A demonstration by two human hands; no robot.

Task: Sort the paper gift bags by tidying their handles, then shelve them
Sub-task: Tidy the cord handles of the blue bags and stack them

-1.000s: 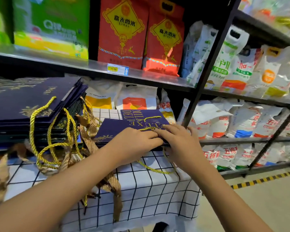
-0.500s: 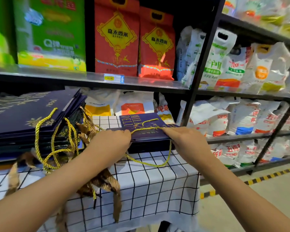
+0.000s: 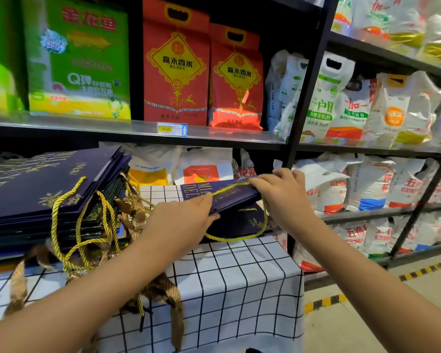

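- Most of the left hand's [image 3: 181,220] fingers are hidden under the navy gift bag [image 3: 224,197]; only the thumb is seen, pressed on top, so the near edge is pinched.
- The right hand [image 3: 281,192] is curled over the bag's right corner and gold cord handle [image 3: 236,187]; whether the cord itself is pinched cannot be told.
- Since half a second ago, the bag has been lifted and tilted above the bag below [image 3: 247,222].
- Left of it, on the checked counter [image 3: 239,281], a navy stack [image 3: 43,189] is cut off by the frame.
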